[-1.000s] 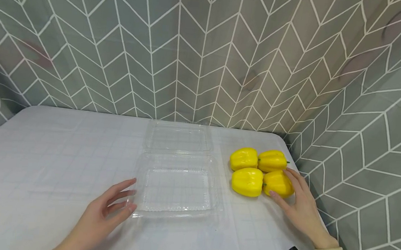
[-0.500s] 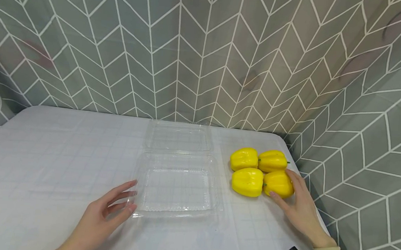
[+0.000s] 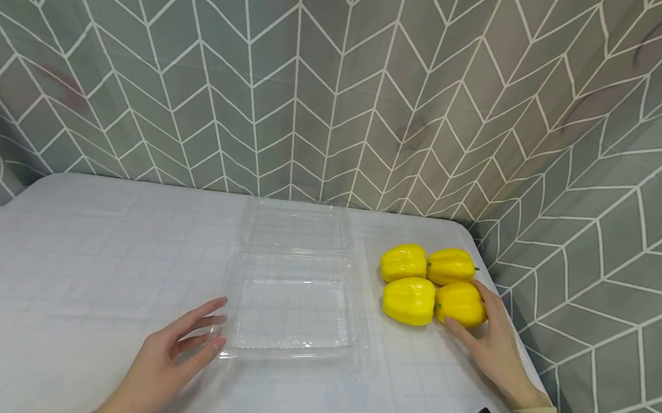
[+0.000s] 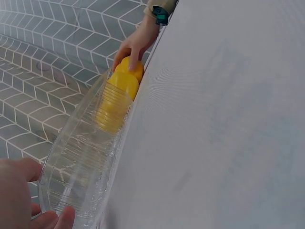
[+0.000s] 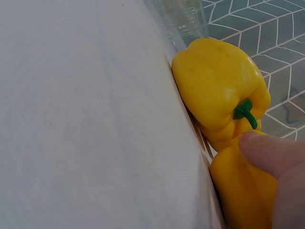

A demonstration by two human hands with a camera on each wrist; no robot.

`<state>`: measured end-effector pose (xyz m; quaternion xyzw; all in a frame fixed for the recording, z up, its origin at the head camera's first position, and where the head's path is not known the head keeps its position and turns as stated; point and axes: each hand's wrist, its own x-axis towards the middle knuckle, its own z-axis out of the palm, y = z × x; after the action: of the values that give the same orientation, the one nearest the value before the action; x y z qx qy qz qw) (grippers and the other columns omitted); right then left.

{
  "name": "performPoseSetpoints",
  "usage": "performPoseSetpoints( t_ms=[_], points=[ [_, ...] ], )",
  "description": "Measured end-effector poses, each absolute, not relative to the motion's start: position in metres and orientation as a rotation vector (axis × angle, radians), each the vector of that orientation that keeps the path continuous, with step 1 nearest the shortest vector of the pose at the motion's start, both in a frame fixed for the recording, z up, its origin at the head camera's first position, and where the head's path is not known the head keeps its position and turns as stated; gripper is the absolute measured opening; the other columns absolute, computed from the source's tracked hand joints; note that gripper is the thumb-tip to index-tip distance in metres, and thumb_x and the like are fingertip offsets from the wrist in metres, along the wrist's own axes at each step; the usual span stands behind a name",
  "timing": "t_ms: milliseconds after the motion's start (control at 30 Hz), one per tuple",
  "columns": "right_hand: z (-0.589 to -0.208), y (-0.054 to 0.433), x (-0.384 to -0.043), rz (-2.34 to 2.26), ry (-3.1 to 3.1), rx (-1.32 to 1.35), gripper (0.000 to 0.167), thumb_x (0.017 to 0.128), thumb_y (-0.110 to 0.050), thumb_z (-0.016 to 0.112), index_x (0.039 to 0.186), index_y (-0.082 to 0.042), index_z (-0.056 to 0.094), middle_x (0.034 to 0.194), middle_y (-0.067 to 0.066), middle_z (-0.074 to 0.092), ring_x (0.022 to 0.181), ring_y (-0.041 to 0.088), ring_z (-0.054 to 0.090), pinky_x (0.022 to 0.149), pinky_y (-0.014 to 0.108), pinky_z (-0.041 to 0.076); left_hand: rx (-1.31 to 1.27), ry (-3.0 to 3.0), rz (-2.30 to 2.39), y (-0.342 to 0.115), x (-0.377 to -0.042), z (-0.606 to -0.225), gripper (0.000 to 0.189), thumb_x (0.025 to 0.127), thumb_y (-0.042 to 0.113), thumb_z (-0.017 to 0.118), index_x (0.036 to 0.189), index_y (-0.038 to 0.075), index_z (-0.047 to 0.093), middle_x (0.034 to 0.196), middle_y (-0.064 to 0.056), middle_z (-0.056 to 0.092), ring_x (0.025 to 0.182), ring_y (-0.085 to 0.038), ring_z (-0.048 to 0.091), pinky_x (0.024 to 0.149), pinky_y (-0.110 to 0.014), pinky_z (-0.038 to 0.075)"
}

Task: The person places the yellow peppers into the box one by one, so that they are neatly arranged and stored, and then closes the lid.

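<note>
"What is your right hand point(image 3: 496, 346) doing?"

"It grips the near-right yellow pepper point(image 3: 460, 302), thumb on the near side; the pepper lies on the white table point(image 3: 98, 266), next to three other peppers point(image 3: 408, 301)."

"And your left hand point(image 3: 162, 355)?"

"Its fingers are relaxed and slightly spread, fingertips at the left rim of the clear container point(image 3: 293, 314), whose lid point(image 3: 296, 228) lies unfolded behind."

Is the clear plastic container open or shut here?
Open: its lid lies spread out beyond the base in the head view, leaving the base's top uncovered.
</note>
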<state>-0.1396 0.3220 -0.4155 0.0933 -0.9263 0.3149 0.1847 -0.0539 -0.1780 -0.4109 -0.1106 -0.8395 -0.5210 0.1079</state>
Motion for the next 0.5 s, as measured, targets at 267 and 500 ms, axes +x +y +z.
performPoseSetpoints(
  t_ms=[267, 500],
  points=[
    [-0.4229, 0.3233, -0.1414, 0.935, -2.609, 0.257, 0.094, 0.083, -0.018, 0.084, 0.156, -0.007, 0.025, 0.146, 0.022, 0.039, 0.126, 0.038, 0.044, 0.095, -0.007, 0.019, -0.345, -2.454, -1.531, -0.1771, -0.0541, -0.4107, 0.055, 0.094, 0.012, 0.071, 0.145, 0.022, 0.052, 0.134, -0.006, 0.064, 0.116, -0.006, 0.063, 0.094, -0.014, 0.054],
    [-0.4244, 0.3242, -0.1425, 0.951, -2.62, 0.242, 0.095, 0.084, -0.018, 0.083, 0.157, -0.008, 0.024, 0.147, 0.023, 0.037, 0.128, 0.041, 0.043, 0.096, -0.009, 0.017, -0.36, -2.45, -1.541, -0.1772, -0.0543, -0.4121, 0.056, 0.094, 0.012, 0.07, 0.146, 0.021, 0.052, 0.14, -0.004, 0.06, 0.116, -0.006, 0.063, 0.095, -0.015, 0.054]
  ],
)
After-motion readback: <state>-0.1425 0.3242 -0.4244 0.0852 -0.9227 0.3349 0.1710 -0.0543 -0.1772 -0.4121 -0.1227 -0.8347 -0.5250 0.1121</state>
